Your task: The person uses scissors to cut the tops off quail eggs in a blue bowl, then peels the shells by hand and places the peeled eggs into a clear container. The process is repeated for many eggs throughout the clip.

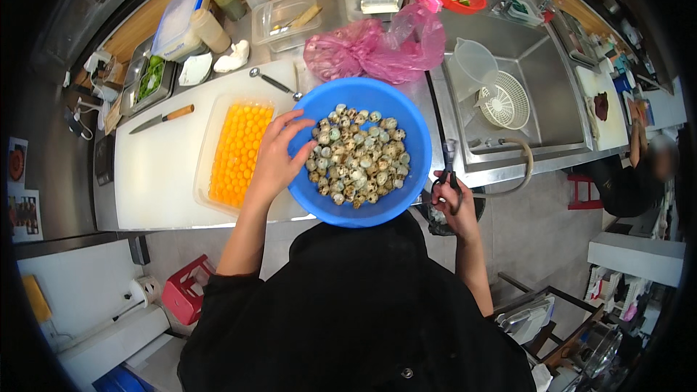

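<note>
A round blue plastic basin [356, 218] stands at the counter's front edge, close to my body. Speckled quail eggshells [359, 158] lie heaped in it, many of them cut or broken. My left hand [286, 147] is at the basin's left rim, fingers spread, with nothing seen in it. To the basin's right, my right hand [454, 201] holds black-handled scissors [449, 174], blades pointing away from me. Under and beside my left wrist is a clear plastic container [202, 174] filled with many orange-yellow yolks [239, 147]. Whether any whole eggs remain in the basin cannot be told.
A knife [163, 118] and a double-ended melon baller [275, 84] lie on the white cutting board [158, 174]. Behind the basin sits a pink plastic bag [375, 49]. The steel sink [544, 92] at right holds a jug [474, 65] and a strainer [506, 100]. A person [631, 174] is far right.
</note>
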